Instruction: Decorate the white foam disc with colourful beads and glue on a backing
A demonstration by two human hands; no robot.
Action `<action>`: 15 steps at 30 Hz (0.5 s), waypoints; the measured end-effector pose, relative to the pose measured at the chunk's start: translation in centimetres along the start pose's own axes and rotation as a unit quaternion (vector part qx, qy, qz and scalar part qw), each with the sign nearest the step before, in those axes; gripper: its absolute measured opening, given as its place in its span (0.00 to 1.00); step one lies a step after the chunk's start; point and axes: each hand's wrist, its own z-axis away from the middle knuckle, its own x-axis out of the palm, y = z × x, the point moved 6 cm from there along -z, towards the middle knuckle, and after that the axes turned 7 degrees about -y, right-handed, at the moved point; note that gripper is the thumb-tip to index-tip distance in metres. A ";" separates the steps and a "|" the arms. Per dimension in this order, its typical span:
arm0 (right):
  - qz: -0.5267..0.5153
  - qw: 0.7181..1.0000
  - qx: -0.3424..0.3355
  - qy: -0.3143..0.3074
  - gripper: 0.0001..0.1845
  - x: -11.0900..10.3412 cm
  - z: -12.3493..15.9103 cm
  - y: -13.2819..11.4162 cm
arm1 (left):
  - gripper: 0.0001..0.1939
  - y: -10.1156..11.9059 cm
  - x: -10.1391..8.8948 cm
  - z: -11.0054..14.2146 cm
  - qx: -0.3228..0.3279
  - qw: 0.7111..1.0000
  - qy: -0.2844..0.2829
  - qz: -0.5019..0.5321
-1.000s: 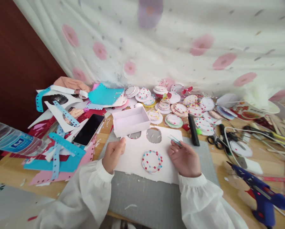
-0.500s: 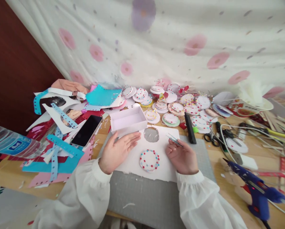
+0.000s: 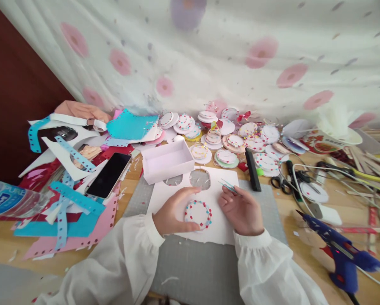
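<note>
My left hand (image 3: 176,212) is open, its thumb and fingers spread around the left side of a round white disc (image 3: 198,215) rimmed with red and blue star beads. Whether it touches the disc I cannot tell. In my right hand (image 3: 243,212) I grip a pair of tweezers (image 3: 228,186), tips pointing up and left, to the right of the disc. Under both lies a sheet of white paper (image 3: 220,228) with round holes cut in it, resting on a grey cutting mat (image 3: 196,271).
Behind the sheet stands a white open box (image 3: 168,165). Several beaded discs (image 3: 227,157) crowd the back. A black bar-shaped object (image 3: 252,170), scissors (image 3: 281,185) and a blue glue gun (image 3: 339,245) lie right. Leftward are a phone (image 3: 109,174), paper scraps and a water bottle (image 3: 13,198).
My left hand has moved right and down from beside the box to the beaded disc, its thumb now apart from the fingers. My right hand still holds the tweezers, almost unmoved.
</note>
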 end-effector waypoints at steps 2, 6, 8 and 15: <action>0.000 1.000 0.003 -0.002 0.03 0.0 0.0 0.1 | 0.27 -0.4 -0.6 0.0 -0.028 0.996 0.039 0.075; -0.011 1.000 0.011 0.015 0.03 0.0 0.2 0.1 | 0.10 -1.1 -1.7 0.4 -0.098 0.971 0.142 0.163; -0.020 0.999 0.014 0.029 0.03 0.0 0.2 0.1 | 0.08 -1.5 -2.0 0.6 -0.129 0.959 0.180 0.176; -0.022 0.999 0.006 0.042 0.04 0.1 0.1 0.0 | 0.09 -1.6 -2.9 0.8 -0.129 0.954 0.189 0.192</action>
